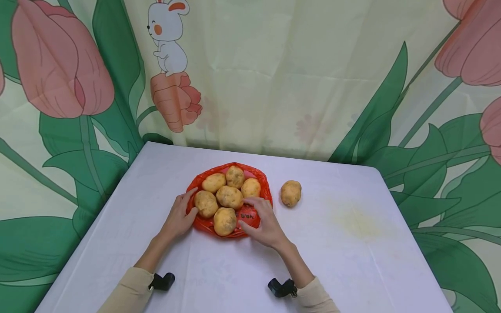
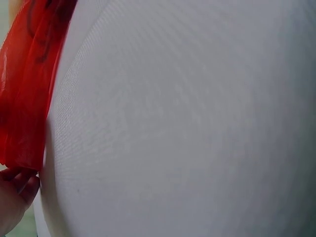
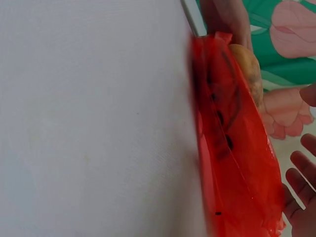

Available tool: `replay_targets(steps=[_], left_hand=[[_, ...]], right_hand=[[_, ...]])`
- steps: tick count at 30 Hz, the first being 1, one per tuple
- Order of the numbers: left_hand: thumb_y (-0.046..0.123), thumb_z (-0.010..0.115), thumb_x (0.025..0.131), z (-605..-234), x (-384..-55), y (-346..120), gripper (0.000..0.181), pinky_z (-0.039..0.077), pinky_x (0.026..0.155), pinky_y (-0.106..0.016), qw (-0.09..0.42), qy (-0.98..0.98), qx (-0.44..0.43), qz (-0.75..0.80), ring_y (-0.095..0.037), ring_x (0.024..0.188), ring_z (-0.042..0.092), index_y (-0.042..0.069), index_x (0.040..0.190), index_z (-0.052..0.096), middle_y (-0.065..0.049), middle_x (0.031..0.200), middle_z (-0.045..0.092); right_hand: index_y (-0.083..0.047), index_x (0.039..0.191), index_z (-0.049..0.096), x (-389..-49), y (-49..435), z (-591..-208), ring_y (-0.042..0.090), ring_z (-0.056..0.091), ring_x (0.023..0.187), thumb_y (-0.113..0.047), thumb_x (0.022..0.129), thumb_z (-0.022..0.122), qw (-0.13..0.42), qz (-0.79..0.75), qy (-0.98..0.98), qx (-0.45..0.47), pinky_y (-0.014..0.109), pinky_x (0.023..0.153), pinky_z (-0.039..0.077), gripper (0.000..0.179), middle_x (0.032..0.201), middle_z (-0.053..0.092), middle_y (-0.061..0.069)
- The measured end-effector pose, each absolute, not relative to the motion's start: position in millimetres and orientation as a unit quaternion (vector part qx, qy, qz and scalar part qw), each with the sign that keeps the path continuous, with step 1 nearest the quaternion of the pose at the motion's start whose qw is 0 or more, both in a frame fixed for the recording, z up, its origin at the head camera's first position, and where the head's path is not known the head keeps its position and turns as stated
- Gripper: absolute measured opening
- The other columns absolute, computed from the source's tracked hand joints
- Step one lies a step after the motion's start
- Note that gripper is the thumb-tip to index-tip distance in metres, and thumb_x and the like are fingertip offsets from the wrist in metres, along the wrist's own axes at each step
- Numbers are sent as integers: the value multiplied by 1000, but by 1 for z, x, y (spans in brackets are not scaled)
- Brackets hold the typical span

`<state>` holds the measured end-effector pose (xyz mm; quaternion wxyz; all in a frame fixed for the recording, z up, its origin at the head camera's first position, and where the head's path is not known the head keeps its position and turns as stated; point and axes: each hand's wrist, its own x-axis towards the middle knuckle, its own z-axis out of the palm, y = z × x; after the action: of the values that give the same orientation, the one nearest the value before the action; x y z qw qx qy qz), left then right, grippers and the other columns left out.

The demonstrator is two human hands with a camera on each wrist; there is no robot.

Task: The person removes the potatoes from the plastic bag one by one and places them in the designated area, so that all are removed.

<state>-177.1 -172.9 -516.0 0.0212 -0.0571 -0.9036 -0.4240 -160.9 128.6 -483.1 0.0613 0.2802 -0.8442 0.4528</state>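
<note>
Red plastic bag (image 1: 265, 182) between the hands, rim rolled; six potatoes (image 1: 229, 197) inside. Left hand (image 1: 178, 217) at rim, whether gripping can't tell. Right hand (image 1: 266, 224): thumb, fingers spread over rim. Single potato (image 1: 291, 193) beyond it, rightward.

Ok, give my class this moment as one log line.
red bag: six potatoes visible inside; loose potato: on table, right of bag; left hand: touching bag's left rim; right hand: open at bag's right side
</note>
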Motion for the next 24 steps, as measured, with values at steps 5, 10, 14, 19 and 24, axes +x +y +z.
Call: replay_targets(steps=[5, 10, 14, 19, 24], left_hand=[[10, 51, 96, -517, -178, -174, 65, 32, 112, -65, 23, -904, -58, -423, -45, 136, 41, 12, 159, 35, -31, 146, 39], [10, 51, 96, -518, -178, -175, 65, 32, 112, -66, 24, -905, -57, -420, -45, 137, 40, 12, 159, 35, -31, 147, 38], [11, 51, 96, -518, -178, -175, 65, 32, 112, -66, 24, -906, -57, -419, -45, 136, 40, 12, 159, 35, -31, 147, 38], [11, 51, 95, -519, -179, -175, 65, 33, 112, -66, 26, -904, -59, -422, -46, 135, 41, 11, 158, 35, -32, 146, 39], [11, 52, 95, -519, -179, -174, 65, 33, 111, -65, 26, -904, -60, -423, -46, 134, 42, 11, 158, 35, -32, 145, 39]], right_hand=[[-7, 140, 55, -159, 123, -485, 25, 46, 127, -24, 88, 79, 35, 451, -844, 288, 52, 101, 47, 60, 138, 55, 5], [-7, 140, 54, -159, 115, -487, 33, 50, 122, -27, 89, 78, 17, 438, -844, 309, 48, 96, 50, 59, 137, 56, 10], [-8, 141, 52, -158, 110, -487, 32, 51, 121, -31, 90, 77, 0, 426, -848, 314, 44, 97, 50, 61, 138, 55, 10], [-9, 141, 53, -159, 104, -487, 24, 51, 122, -32, 90, 77, -14, 411, -858, 308, 41, 101, 49, 61, 136, 55, 6], [-11, 141, 53, -160, 101, -489, 16, 48, 126, -36, 90, 77, -31, 400, -869, 292, 40, 107, 46, 62, 137, 54, 3]])
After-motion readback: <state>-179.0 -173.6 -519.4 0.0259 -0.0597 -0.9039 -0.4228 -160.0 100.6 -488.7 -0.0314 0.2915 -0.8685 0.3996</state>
